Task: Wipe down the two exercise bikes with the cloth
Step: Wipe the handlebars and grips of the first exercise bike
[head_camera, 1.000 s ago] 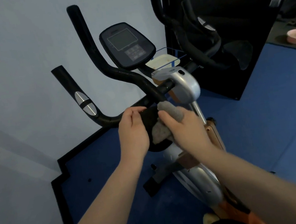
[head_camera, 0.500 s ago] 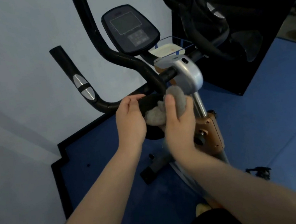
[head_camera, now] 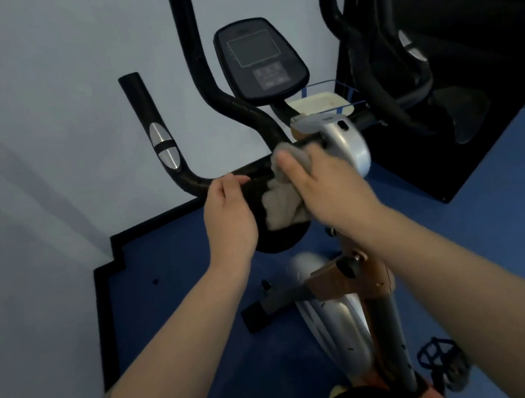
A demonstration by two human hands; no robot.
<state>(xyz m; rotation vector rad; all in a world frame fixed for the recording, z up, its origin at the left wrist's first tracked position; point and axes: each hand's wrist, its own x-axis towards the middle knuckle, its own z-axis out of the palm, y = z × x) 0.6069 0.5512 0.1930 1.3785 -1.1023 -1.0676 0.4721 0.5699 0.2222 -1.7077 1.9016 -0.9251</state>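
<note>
The right hand (head_camera: 329, 186) grips the grey cloth (head_camera: 283, 201), pressing it against the black handlebar (head_camera: 199, 182) of the bike (head_camera: 335, 309) — just beside the silver housing (head_camera: 345, 141). The left hand (head_camera: 228, 218) curls around the padded bar next to the cloth. The console (head_camera: 259, 59) stands above — near the wall (head_camera: 44, 127).
</note>
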